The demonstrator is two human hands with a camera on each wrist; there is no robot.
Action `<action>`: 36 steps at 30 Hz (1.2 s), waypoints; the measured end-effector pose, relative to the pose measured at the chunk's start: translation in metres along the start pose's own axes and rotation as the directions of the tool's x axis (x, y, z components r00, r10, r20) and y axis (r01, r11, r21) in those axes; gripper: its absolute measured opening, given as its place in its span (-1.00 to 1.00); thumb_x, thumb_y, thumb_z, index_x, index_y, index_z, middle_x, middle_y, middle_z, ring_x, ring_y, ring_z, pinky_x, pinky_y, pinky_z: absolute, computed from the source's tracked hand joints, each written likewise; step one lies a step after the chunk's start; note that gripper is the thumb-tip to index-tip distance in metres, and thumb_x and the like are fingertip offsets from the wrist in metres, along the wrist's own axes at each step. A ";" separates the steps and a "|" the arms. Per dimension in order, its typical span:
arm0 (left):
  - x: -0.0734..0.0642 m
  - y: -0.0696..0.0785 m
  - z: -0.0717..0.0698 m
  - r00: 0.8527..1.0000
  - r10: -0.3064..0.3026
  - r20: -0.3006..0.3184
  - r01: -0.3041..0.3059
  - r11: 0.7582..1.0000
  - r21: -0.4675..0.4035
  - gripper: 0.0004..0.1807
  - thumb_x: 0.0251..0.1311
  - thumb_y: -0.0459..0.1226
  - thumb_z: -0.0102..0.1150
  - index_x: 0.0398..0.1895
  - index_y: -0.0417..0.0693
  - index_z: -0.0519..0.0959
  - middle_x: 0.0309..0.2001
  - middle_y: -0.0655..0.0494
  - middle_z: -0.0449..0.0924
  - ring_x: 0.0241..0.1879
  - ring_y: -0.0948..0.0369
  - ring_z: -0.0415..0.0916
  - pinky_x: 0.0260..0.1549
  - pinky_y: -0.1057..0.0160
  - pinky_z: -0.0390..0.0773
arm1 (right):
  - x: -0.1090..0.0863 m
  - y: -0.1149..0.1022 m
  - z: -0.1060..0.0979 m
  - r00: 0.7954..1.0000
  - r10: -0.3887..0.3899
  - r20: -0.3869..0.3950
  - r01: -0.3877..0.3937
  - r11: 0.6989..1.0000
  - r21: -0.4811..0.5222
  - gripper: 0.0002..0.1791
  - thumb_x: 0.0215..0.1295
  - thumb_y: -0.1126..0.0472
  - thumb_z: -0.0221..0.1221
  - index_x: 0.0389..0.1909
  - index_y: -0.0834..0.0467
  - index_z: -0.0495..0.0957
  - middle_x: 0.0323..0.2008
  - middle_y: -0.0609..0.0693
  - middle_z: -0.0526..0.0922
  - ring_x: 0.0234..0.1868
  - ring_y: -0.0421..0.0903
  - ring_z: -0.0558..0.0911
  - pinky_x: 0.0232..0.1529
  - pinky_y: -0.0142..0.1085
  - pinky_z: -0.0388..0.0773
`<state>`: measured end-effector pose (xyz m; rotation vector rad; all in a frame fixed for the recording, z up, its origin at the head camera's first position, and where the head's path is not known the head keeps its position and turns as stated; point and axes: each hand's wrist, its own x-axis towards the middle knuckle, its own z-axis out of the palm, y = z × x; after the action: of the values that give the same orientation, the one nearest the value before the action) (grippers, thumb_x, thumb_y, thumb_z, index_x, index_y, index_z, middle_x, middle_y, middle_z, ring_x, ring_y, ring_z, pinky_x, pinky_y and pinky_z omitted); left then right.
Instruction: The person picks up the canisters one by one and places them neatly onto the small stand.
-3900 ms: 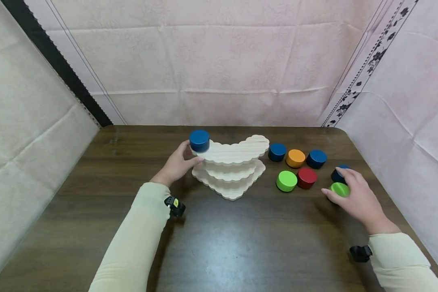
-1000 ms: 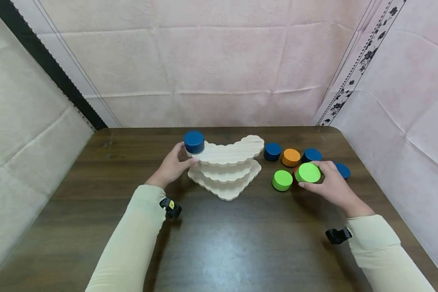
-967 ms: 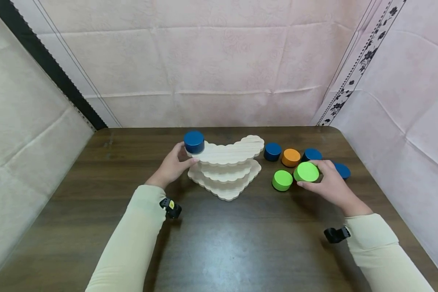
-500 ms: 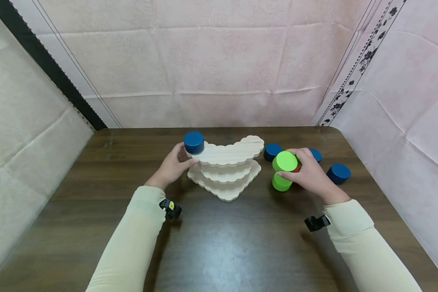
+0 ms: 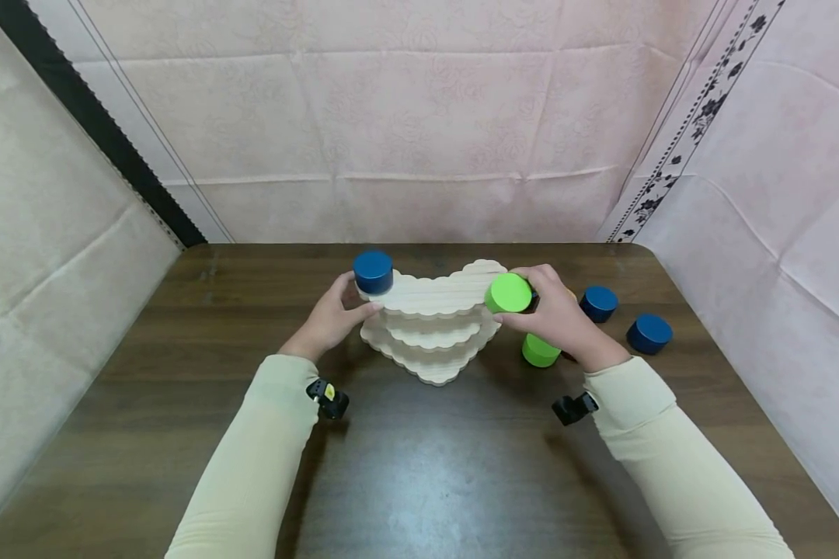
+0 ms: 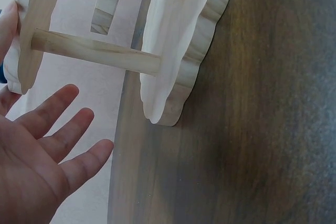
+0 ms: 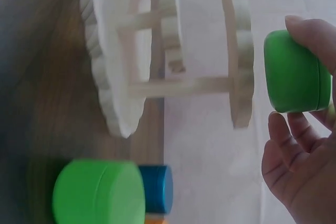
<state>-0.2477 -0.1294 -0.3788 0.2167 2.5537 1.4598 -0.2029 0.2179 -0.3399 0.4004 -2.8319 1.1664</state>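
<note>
A pale wooden tiered stand with scalloped edges stands on the table. My left hand pinches the left end of its top tier; in the left wrist view the remaining fingers spread free beneath the tier. On that same end sits a blue round tin. My right hand grips a green round tin between thumb and fingers, at the right end of the top tier. From the right wrist, this green tin appears raised just above the tier, with a gap between.
Another green tin stands on the table below my right hand. Two blue tins stand farther right. The right wrist view shows one more blue tin and a sliver of orange tin. Cloth walls enclose the table.
My right hand has picked up the green tin from the far right and carried it left, over the other tins, to the stand's right end. The left hand keeps its place.
</note>
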 end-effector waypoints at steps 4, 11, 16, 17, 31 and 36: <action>-0.001 0.001 0.000 1.000 -0.001 0.003 0.001 1.000 -0.003 -0.13 0.27 0.02 0.19 0.51 0.02 -0.02 0.42 -0.11 0.16 0.38 -0.06 0.16 0.27 -0.20 0.25 | 0.008 -0.010 0.004 1.000 -0.010 0.019 0.010 1.000 0.008 -0.20 0.06 0.02 0.43 0.28 0.20 0.33 0.12 0.17 0.28 0.05 0.08 0.37 0.03 0.05 0.43; -0.001 0.002 0.000 1.000 0.006 0.004 -0.006 1.000 -0.003 -0.13 0.26 0.02 0.19 0.51 0.02 -0.02 0.41 -0.11 0.19 0.36 -0.07 0.20 0.27 -0.20 0.26 | 0.021 -0.031 0.013 0.999 -0.042 0.032 0.041 0.999 0.031 -0.23 0.04 0.07 0.44 0.26 0.18 0.36 0.10 0.13 0.29 0.05 0.04 0.36 0.07 0.00 0.44; 0.000 0.001 0.001 1.000 0.029 0.004 -0.029 1.000 -0.005 -0.14 0.26 0.01 0.19 0.50 0.00 0.00 0.39 -0.11 0.22 0.34 -0.06 0.23 0.27 -0.16 0.28 | 0.029 -0.042 0.020 0.997 -0.060 0.051 0.058 0.998 0.032 -0.26 0.05 0.12 0.43 0.24 0.21 0.36 0.10 0.14 0.28 0.03 0.05 0.37 0.04 -0.05 0.46; 0.000 0.000 0.001 0.999 0.033 0.004 -0.033 0.999 -0.006 -0.14 0.27 0.01 0.19 0.50 0.00 0.00 0.39 -0.11 0.22 0.34 -0.06 0.23 0.27 -0.16 0.28 | 0.031 -0.044 0.022 0.996 -0.063 0.055 0.062 0.997 0.035 -0.27 0.06 0.12 0.43 0.24 0.22 0.36 0.10 0.15 0.28 0.03 0.05 0.37 0.04 -0.06 0.45; 0.001 0.000 0.000 1.000 0.007 -0.002 -0.007 1.000 -0.007 -0.13 0.26 0.02 0.20 0.50 0.01 0.00 0.38 -0.10 0.23 0.34 -0.05 0.23 0.27 -0.16 0.28 | 0.056 -0.060 0.044 0.986 -0.134 0.096 0.134 0.991 0.012 -0.33 0.04 0.11 0.44 0.16 0.22 0.43 0.05 0.13 0.35 0.04 0.01 0.34 -0.01 -0.08 0.47; 0.001 0.000 0.001 1.000 0.006 -0.005 -0.006 1.000 -0.006 -0.14 0.25 0.02 0.20 0.50 0.02 0.01 0.39 -0.09 0.23 0.34 -0.05 0.24 0.26 -0.16 0.29 | 0.064 -0.064 0.052 0.982 -0.143 0.124 0.143 0.990 0.009 -0.33 0.04 0.10 0.44 0.16 0.23 0.44 0.03 0.11 0.38 0.04 0.00 0.32 -0.01 -0.09 0.46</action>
<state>-0.2488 -0.1287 -0.3795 0.2208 2.5541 1.4724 -0.2453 0.1244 -0.3238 0.6872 -2.8488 1.1520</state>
